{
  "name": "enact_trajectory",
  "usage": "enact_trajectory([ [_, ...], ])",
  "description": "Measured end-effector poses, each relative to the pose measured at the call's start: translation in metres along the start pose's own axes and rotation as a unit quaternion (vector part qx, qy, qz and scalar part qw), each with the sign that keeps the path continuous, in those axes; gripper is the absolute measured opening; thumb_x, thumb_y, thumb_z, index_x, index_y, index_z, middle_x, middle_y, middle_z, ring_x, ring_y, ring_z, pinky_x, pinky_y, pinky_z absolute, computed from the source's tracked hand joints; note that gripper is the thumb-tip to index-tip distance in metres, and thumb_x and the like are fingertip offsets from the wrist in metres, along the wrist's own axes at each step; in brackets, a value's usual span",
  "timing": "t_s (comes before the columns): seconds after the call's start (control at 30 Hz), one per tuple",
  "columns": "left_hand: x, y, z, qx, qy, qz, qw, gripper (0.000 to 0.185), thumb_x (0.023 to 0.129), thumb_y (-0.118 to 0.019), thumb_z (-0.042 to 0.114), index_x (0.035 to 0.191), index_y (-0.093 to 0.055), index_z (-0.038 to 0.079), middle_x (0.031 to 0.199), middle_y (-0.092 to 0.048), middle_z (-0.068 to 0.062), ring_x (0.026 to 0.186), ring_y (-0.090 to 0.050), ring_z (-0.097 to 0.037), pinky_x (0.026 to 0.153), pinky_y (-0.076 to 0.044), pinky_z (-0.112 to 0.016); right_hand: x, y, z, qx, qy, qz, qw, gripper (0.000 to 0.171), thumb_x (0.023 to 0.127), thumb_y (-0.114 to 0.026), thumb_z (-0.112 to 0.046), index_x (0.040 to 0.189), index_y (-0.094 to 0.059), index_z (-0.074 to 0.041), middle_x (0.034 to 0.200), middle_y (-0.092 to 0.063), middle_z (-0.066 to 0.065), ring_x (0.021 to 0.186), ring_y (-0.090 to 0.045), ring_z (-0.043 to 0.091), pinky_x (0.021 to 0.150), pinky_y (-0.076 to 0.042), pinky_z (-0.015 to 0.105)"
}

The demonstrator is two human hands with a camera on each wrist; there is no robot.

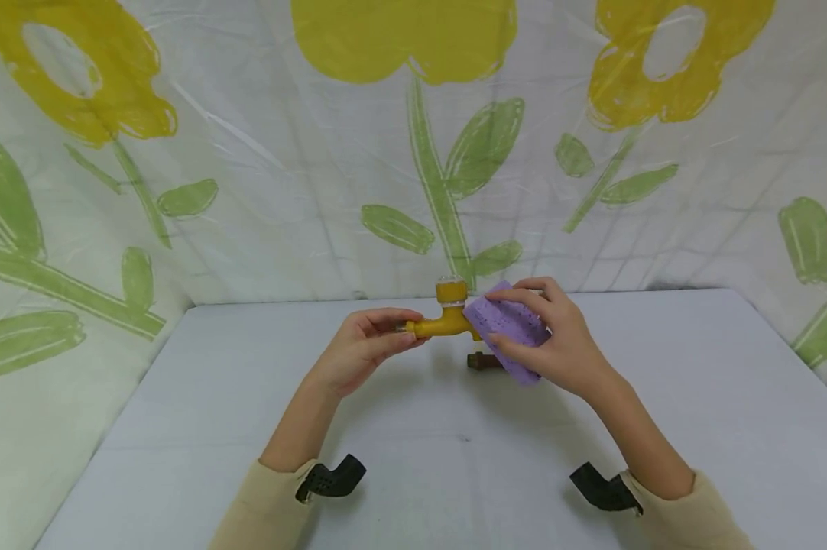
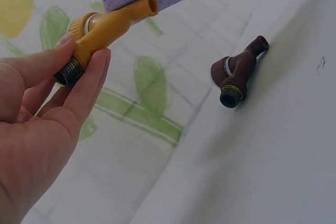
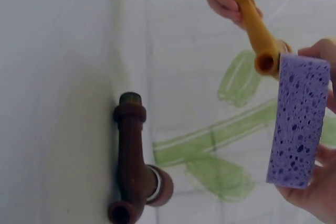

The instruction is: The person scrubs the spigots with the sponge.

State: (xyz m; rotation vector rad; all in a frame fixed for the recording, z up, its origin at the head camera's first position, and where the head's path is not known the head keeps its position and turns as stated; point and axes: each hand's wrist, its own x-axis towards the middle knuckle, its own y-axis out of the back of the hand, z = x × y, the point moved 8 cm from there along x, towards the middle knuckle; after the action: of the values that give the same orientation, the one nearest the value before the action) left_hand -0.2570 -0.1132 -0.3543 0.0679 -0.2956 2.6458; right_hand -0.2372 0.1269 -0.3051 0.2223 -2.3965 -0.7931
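Both hands are raised above the table, close together. My left hand [image 1: 361, 347] pinches the threaded end of the yellow tap [image 1: 444, 317] between thumb and curled fingers, holding it level with the spout pointing toward my right hand. My right hand [image 1: 554, 340] grips the purple sponge [image 1: 506, 328], thumb underneath and fingers curled over the top, and presses one face of it against the tap's spout end. A brown tap [image 1: 484, 360] lies on its side on the table [image 1: 413, 458], below and just behind my right hand, touching neither hand. Under both hands the table is pale grey and plain. Behind it and to both sides hangs a white sheet [image 1: 283, 191] printed with yellow flowers and green leaves.
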Motion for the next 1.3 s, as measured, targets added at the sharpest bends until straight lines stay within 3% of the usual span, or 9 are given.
enact_trajectory([
  [0.2, -0.001, -0.004, -0.002, -0.036, -0.008, 0.023, 0.9990, 0.030, 0.099, -0.055, -0.016, 0.129, -0.062, -0.019, 0.115, -0.072, -0.006, 0.105, -0.075, -0.017, 0.099, -0.060, -0.033, -0.001, -0.004, -0.017, -0.061, 0.057, 0.045, 0.995, 0.052, 0.079, -0.091, -0.016, 0.128, -0.074, -0.017, 0.130, -0.051, 0.020, 0.095, -0.055, 0.027, 0.071, -0.059, 0.043],
  [0.4, -0.001, -0.009, -0.002, -0.060, -0.016, 0.033, 0.9975, 0.032, 0.099, -0.055, -0.017, 0.117, -0.076, 0.001, 0.114, -0.073, -0.005, 0.105, -0.076, -0.018, 0.099, -0.060, -0.032, -0.003, 0.001, -0.018, -0.090, 0.048, 0.089, 0.991, 0.050, 0.079, -0.089, -0.014, 0.127, -0.074, -0.017, 0.129, -0.051, 0.023, 0.094, -0.055, 0.031, 0.064, -0.058, 0.043],
  [0.53, 0.000, -0.012, -0.004, -0.070, -0.018, 0.037, 0.9967, 0.037, 0.098, -0.055, -0.017, 0.110, -0.078, 0.009, 0.111, -0.074, -0.004, 0.103, -0.076, -0.018, 0.099, -0.060, -0.032, -0.005, -0.006, -0.024, -0.108, 0.054, 0.087, 0.989, 0.051, 0.079, -0.090, -0.016, 0.127, -0.074, -0.019, 0.130, -0.050, 0.022, 0.095, -0.054, 0.030, 0.062, -0.058, 0.041],
  [0.8, 0.000, -0.013, -0.008, -0.061, -0.007, 0.047, 0.9970, 0.028, 0.099, -0.056, -0.016, 0.122, -0.071, -0.008, 0.111, -0.073, -0.004, 0.103, -0.076, -0.018, 0.098, -0.061, -0.032, -0.005, -0.005, -0.024, -0.135, 0.058, 0.112, 0.983, 0.048, 0.079, -0.091, -0.019, 0.124, -0.074, -0.017, 0.128, -0.051, 0.025, 0.092, -0.054, 0.031, 0.058, -0.054, 0.038],
  [1.03, 0.001, -0.015, -0.014, -0.059, -0.002, 0.044, 0.9973, 0.028, 0.099, -0.056, -0.016, 0.125, -0.067, -0.014, 0.108, -0.075, -0.004, 0.101, -0.077, -0.017, 0.097, -0.061, -0.032, -0.006, -0.016, -0.028, -0.145, 0.079, 0.089, 0.982, 0.051, 0.078, -0.092, -0.020, 0.126, -0.074, -0.019, 0.127, -0.051, 0.023, 0.087, -0.052, 0.026, 0.054, -0.050, 0.030],
  [1.3, -0.003, -0.016, -0.014, -0.057, 0.005, 0.054, 0.9969, 0.030, 0.099, -0.057, -0.016, 0.128, -0.062, -0.019, 0.110, -0.072, -0.005, 0.102, -0.077, -0.017, 0.099, -0.060, -0.035, -0.007, -0.005, -0.025, -0.154, 0.064, 0.129, 0.978, 0.048, 0.078, -0.092, -0.017, 0.123, -0.075, -0.017, 0.126, -0.052, 0.024, 0.088, -0.050, 0.028, 0.055, -0.046, 0.031],
])
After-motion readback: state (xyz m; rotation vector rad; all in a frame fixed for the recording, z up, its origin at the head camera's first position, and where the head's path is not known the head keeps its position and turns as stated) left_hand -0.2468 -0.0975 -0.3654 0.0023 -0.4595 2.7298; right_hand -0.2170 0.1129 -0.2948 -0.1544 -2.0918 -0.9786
